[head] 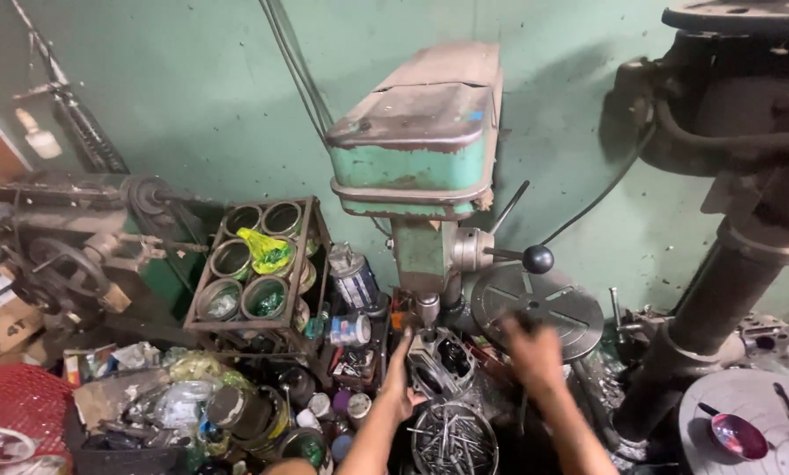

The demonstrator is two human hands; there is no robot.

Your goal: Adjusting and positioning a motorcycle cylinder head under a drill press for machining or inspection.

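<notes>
The left hand (400,380) is spread against the near side of a metal casting (440,362), fingers wrapped on its edge, apparently steadying it. The casting sits directly under the spindle (428,310) of a green drill press (421,158), which is likely why it is held there: so the bore lines up with the tool above. The right hand (532,352) is blurred; it lies just right of the casting, over the edge of the round slotted table (539,303), and whether it grips anything cannot be told. Above it the feed handle, ending in a black knob (538,259), juts out within reach. In front of the hands a round bowl (453,438) holds loose bits and rods, close by for picking. To the left stands a metal rack (258,264) of open tins, one stuffed with a yellow-green bag (267,251), and cans and jars crowd the floor below. Farther left is a belt-driven machine (69,246) and a red basket (20,405). On the right rises a dark column (720,299), with a small red bowl (736,435) on a grey disc (746,413) beside it.
</notes>
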